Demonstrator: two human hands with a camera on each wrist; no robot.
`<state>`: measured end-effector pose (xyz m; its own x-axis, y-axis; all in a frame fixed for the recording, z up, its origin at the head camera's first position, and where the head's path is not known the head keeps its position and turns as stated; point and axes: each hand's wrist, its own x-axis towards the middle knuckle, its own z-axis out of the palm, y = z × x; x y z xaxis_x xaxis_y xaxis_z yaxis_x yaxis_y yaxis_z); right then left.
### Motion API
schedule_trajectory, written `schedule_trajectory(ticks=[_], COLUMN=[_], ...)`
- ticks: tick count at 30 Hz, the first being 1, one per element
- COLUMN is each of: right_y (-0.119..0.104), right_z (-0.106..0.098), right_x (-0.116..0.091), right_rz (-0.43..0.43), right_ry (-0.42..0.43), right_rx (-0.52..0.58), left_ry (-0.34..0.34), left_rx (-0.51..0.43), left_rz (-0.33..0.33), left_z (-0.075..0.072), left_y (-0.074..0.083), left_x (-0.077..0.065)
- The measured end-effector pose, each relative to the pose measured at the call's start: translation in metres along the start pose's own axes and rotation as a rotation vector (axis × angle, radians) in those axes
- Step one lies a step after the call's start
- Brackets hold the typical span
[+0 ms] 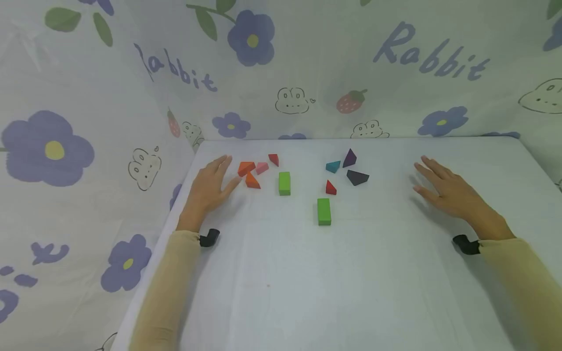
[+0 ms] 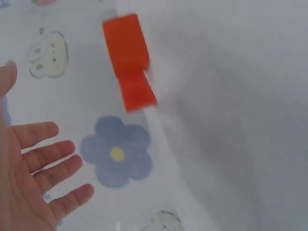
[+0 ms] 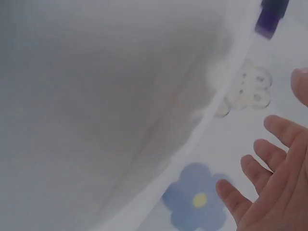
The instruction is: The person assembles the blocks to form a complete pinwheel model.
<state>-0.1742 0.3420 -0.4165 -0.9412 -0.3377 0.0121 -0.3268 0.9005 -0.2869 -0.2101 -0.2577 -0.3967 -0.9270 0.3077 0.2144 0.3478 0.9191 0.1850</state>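
Observation:
My left hand [image 1: 210, 189] is at the left side of the white table, fingers extended and holding nothing. Just right of its thumb lie two orange blocks [image 1: 246, 168], one a wedge [image 1: 252, 181], and a small pink block [image 1: 262, 167]. In the left wrist view the orange blocks [image 2: 127, 48] appear beyond the spread fingers. Over at the right, my right hand [image 1: 452, 192] has its fingers spread and holds nothing. Nearest to it is a dark grey block [image 1: 357, 177], well apart from the fingertips. A purple piece [image 3: 267, 24] shows at the right wrist view's top edge.
Two green rectangular blocks [image 1: 284, 184] lie mid-table, the second green block [image 1: 324, 212] closer to me. Around them are red pieces [image 1: 331, 187], a teal block [image 1: 333, 166] and a purple triangular block [image 1: 350, 158]. A patterned cloth [image 1: 325, 63] stands behind the table [image 1: 281, 292].

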Motion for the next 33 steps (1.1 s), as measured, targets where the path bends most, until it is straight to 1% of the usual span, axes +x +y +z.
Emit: schedule_trajectory(ticks=[3,6,8,10,13,19,22,25,28,33], right_y=[-0.019,-0.04,-0.053,-0.066,-0.082,-0.103,-0.107,-0.108,-0.107,-0.107], right_z=[0.004,0.01,0.013,0.015,0.017,0.022,0.025,0.028,0.031,0.035], right_x=[0.008,0.018,0.026,0.034,0.045,0.058,0.061,0.062,0.063,0.066], right_rz=[-0.079,-0.152,-0.202,-0.233,-0.255,-0.211,-0.199,-0.194,-0.198,-0.218], right_ry=[0.026,0.061,0.084,0.099,0.095,0.025,0.005,0.007,0.007,0.001], right_rx=[0.038,0.049,0.053,0.051,0.066,0.101,0.096,0.09,0.095,0.103], left_ry=[0.028,0.041,0.042,0.04,0.015,-0.016,-0.022,-0.024,-0.024,-0.05], left_rx=[-0.033,-0.063,-0.067,-0.069,-0.079,-0.097,-0.109,-0.108,-0.094,-0.054], left_rz=[0.078,0.167,0.223,0.272,0.32,0.377,0.4,0.416,0.417,0.398], left_z=[0.0,0.002,0.005,0.009,0.016,0.025,0.028,0.03,0.032,0.034], left_y=[0.02,0.041,0.053,0.063,0.075,0.09,0.096,0.098,0.099,0.1], left_x=[0.003,0.007,0.01,0.013,0.017,0.022,0.021,0.021,0.022,0.02])
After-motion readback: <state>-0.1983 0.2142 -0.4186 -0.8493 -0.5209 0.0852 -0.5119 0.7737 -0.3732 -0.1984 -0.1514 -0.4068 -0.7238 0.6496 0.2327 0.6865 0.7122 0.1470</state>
